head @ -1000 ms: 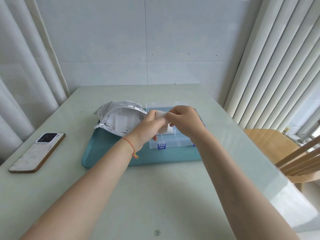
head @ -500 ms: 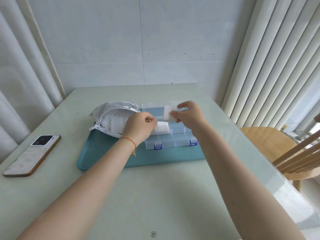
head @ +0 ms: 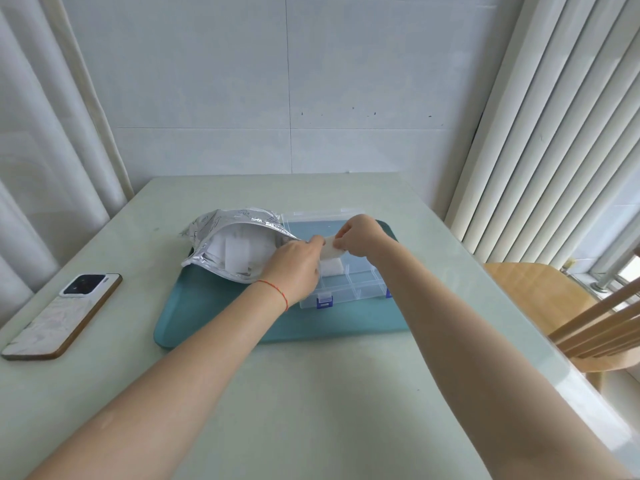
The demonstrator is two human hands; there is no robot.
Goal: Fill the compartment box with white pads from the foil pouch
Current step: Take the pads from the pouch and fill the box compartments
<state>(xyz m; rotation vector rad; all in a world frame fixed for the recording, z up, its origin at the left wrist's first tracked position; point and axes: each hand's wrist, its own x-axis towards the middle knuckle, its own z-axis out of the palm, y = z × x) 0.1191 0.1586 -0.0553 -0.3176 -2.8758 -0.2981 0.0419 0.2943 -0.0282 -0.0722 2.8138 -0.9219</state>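
Compartment box (head: pixel 349 282) is sitting lid-open on the teal tray (head: pixel 311 327), holding white pads (head: pixel 330 265) in a back-left cell while its front cells are showing clear. Foil pouch (head: pixel 235 247) is lying open just left of it, holding more white pads. Left hand (head: pixel 294 265) and right hand (head: pixel 360 237) are both pinching one white pad (head: pixel 331 250) over the box.

No legible text, brand, number or sign is found. The foil pouch (head: pixel 239 220), lying just left of the compartment box (head: pixel 346 282), bears faint printed marks on its upper face, too small and blurred to read
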